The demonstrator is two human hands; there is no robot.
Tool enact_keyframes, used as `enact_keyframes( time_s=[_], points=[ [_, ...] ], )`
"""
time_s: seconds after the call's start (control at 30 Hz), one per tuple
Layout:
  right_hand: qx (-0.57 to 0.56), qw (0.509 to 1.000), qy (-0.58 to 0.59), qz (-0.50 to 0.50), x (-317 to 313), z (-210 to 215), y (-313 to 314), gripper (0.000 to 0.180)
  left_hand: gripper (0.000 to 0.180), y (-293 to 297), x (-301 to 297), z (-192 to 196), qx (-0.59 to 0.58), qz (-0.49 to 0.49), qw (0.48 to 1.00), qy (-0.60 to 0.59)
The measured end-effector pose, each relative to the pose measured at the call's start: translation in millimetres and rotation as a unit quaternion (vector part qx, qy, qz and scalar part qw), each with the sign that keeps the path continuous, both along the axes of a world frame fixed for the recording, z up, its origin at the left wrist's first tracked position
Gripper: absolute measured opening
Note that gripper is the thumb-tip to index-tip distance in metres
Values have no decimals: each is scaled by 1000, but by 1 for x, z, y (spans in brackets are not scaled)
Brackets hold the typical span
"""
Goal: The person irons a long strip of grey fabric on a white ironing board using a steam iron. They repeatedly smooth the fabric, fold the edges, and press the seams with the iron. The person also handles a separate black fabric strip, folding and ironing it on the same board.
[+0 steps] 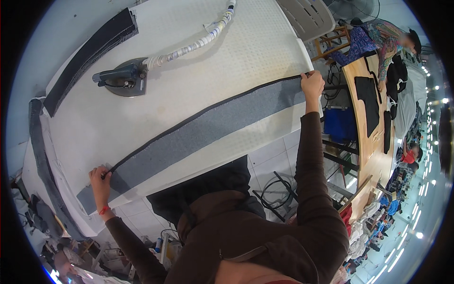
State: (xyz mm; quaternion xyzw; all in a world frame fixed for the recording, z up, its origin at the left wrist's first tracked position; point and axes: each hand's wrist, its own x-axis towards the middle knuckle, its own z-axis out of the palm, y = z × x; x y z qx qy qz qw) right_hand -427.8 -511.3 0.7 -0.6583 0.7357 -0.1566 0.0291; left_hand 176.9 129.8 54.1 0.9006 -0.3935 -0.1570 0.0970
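Brown sleeves (313,161) lead to two hands pinching a grey strip (203,125) by its dark upper border, which seems drawn taut so the cloth lies flat. It runs along the near edge of the bench (203,78): the left hand (100,182) grips it near the near-left corner, the right hand (312,85) at the right edge. An iron (126,78) stands toward the far-left corner, probably to keep heat clear. Fingers hide the strip's right end; the iron's underside is unseen, its wrapped cord (194,45) cut off above.
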Motion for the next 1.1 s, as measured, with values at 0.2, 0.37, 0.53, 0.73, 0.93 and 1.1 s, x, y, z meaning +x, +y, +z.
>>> enact_keyframes(
  time_s=[0.2, 0.37, 0.53, 0.73, 0.93, 1.1],
  points=[
    [43, 999, -7, 3, -12, -2, -14, 34, 20, -1, -4, 0, -13, 7, 1000, -1],
    [7, 994, 80, 80, -10, -7, -4, 33, 21, 0, -4, -1, -27, -4, 1000, -6],
    [-26, 996, 76, 30, 3, -5, -1, 38, 21, 1, -5, -2, -33, -3, 999, -6],
    [49, 998, 28, -19, 5, 0, -7, 37, 19, 5, -5, -2, -41, 0, 999, -13],
    [6, 995, -76, 57, -31, -11, -23, 23, 18, 10, -9, -11, -70, 10, 997, 11],
    [-96, 983, -145, 59, -31, -21, -17, 20, 19, 11, -8, -9, -55, 18, 998, 9]
  ],
)
